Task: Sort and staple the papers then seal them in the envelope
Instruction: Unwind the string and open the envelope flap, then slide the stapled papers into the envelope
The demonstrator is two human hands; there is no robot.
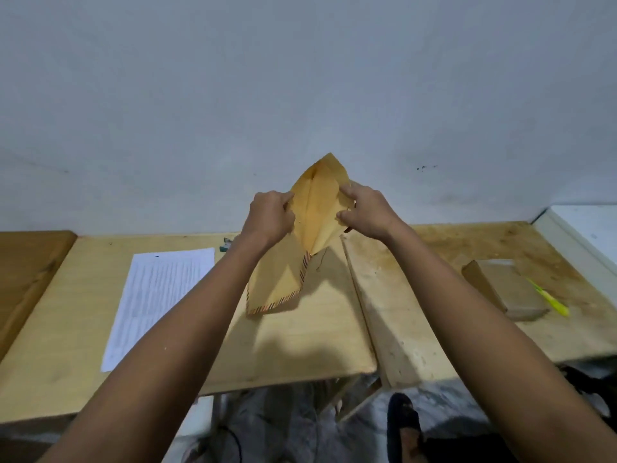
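Note:
A tan envelope with a striped border is held up above the wooden table, its mouth spread wide toward me. My left hand pinches its left side and my right hand pinches its right side, pulling the opening apart. The striped lower end hangs near the tabletop. A printed white paper stack lies flat on the table to the left. Part of a small dark stapler shows at the table's back edge, behind my left forearm.
A second, rougher wooden table adjoins on the right, carrying a brown block and a yellow-green pen. A white wall rises right behind the tables. A dark shoe stands on the floor below.

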